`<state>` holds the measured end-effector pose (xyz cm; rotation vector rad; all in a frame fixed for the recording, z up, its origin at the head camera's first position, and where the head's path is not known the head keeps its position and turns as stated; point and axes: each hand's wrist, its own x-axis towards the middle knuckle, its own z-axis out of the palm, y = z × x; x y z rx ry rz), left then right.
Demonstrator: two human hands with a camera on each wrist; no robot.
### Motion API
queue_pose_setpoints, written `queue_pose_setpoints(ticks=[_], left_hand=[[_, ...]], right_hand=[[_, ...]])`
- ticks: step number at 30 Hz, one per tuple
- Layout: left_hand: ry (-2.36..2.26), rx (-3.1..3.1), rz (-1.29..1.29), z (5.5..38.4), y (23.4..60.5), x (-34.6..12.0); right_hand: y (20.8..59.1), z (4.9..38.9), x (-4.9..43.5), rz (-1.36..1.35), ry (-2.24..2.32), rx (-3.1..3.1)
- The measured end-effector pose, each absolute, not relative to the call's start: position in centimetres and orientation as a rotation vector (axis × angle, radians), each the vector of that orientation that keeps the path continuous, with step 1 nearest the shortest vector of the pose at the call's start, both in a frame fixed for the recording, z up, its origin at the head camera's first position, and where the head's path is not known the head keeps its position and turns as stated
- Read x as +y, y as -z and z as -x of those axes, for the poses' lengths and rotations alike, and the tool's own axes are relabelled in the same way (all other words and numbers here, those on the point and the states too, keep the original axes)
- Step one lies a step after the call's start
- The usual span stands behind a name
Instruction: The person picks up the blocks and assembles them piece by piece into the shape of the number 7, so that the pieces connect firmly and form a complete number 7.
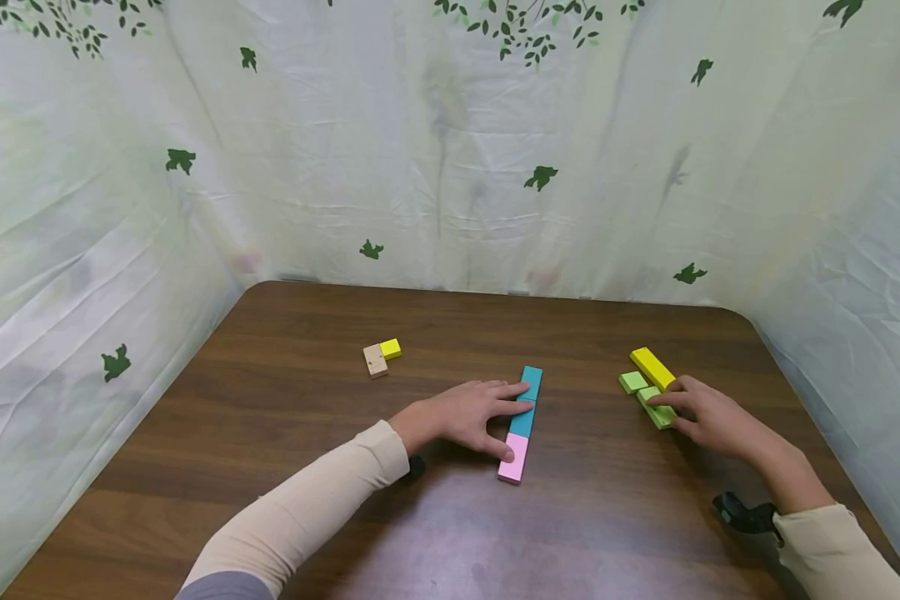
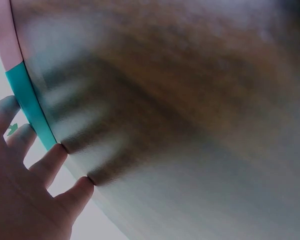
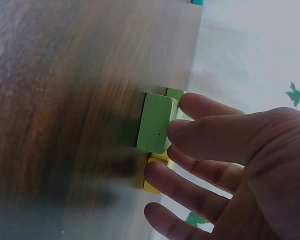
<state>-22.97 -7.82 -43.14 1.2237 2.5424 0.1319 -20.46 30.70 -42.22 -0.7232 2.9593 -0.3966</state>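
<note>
On the table, a teal block lies end to end with a second teal block and a pink block in a straight row. My left hand rests along this row with fingers spread, thumb on the pink block and fingertips on the teal ones. At the right, my right hand holds a long light-green block with thumb and index finger. A smaller light-green block touches its far left side. A long yellow block lies just beyond, its near end by the hand.
A plain wooden block and a small yellow block lie touching at the left rear of the brown table. White curtains with leaf prints stand behind the table and along both sides.
</note>
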Motion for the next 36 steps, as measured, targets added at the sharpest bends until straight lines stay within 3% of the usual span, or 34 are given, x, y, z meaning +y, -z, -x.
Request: queue_pose_setpoints(ticks=[20, 36], left_hand=[[-0.141, 2.548, -1.237, 22.9, 43.2, -7.8], [-0.138, 2.549, -1.234, 22.8, 43.0, -7.8]], right_hand=[[41.6, 21.1, 31.0, 0.706, 0.412, 2.962], [41.1, 26.2, 31.3, 0.618, 0.411, 2.957]])
